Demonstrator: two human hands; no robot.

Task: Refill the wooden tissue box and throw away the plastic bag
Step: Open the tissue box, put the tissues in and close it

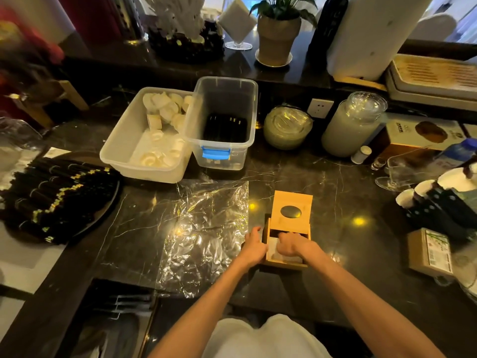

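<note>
The wooden tissue box (285,263) stands on the dark marble counter in front of me. Its sliding lid (293,210), with an oval hole, is pushed back so the near half of the box is uncovered. White tissues (273,250) lie inside. My right hand (293,244) rests on the tissues in the box, fingers curled down on them. My left hand (254,245) grips the box's left wall. The empty clear plastic bag (204,236) lies flat and crinkled on the counter just left of the box.
Behind the bag stand a white bin of paper cups (147,140) and a clear bin with a blue latch (223,125). A tray of black chopstick packs (56,200) is at left. Glass jars (351,125), cardboard boxes (429,251) and cups (423,189) crowd the right.
</note>
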